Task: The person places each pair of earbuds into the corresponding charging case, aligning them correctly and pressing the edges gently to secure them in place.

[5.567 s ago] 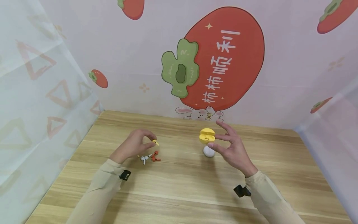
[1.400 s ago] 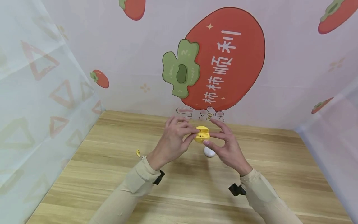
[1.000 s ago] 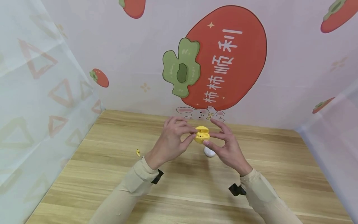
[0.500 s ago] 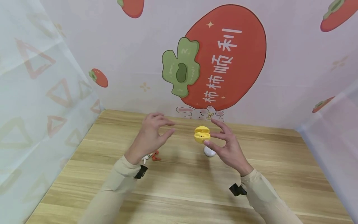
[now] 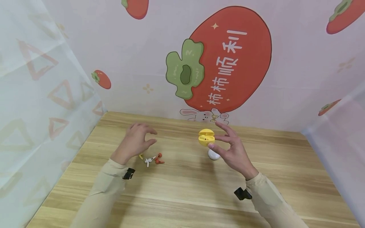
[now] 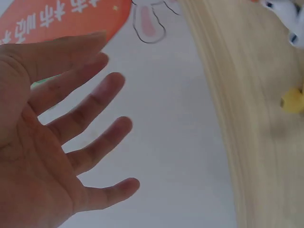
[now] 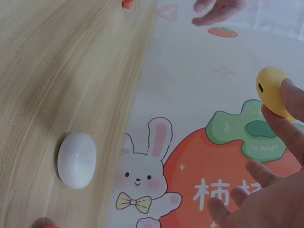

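Note:
My right hand (image 5: 235, 152) pinches a yellow earbud case (image 5: 206, 141) between thumb and fingers, its lid raised and at least one yellow earbud inside. In the right wrist view the same case (image 7: 273, 92) shows its rounded underside. My left hand (image 5: 134, 142) hovers above the small earbuds at the left, fingers apart and holding nothing; the left wrist view shows that hand's (image 6: 57, 128) bare palm. Under it a yellow earbud (image 5: 141, 156) is partly covered. Beside that lie white earbuds (image 5: 150, 160) and red-orange earbuds (image 5: 159, 161).
A white rounded case (image 5: 213, 154) sits on the wooden table (image 5: 185, 190) below the yellow case. At the bottom edge of the right wrist view a red object (image 7: 49, 226) partly shows. Printed cloth walls (image 5: 128, 95) stand at the back and both sides.
My left hand has left the yellow case and moved left, back over the loose earbuds, without the yellow earbud it held earlier. My right hand keeps its hold, slightly left of its earliest position.

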Motion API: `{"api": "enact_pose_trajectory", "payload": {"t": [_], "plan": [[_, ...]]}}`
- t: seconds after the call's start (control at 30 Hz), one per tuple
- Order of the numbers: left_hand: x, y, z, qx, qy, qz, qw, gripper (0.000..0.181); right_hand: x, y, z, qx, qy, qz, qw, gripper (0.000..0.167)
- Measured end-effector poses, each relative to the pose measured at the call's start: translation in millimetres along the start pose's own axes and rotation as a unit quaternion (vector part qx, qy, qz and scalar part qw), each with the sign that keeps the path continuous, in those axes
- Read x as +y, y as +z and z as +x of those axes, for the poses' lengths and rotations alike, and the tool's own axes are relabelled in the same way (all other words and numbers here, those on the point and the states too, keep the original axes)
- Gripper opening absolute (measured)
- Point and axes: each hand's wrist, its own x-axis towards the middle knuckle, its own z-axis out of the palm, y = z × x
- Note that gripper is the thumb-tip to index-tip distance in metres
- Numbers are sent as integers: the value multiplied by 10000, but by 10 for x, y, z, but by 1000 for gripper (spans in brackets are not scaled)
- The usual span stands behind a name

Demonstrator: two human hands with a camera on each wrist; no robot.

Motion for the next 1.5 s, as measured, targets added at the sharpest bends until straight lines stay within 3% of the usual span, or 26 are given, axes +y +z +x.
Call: {"api": "enact_pose_trajectory", "payload": {"t": [0.1, 0.3, 0.7, 1.2, 1.5], "plan": [[-99, 7, -42, -380, -284, 181, 9987, 21, 3, -1, -6, -10, 14, 6, 10000, 25], [-223, 44, -81, -761, -838, 509, 9923, 21, -3, -4, -15, 6, 27, 7, 10000, 25], [-349, 165, -89, -1494, -1731, 752, 9706, 16, -6, -6, -26, -3, 16, -4, 10000, 24], [-382, 242, -139, -1834, -2027, 775, 9588, 18, -10, -3, -31, 37, 17, 30, 10000, 25], [-404, 270, -134, -1810, -1997, 798, 9597, 10, -15, 6, -16, 29, -21, 2, 10000, 25]]}}
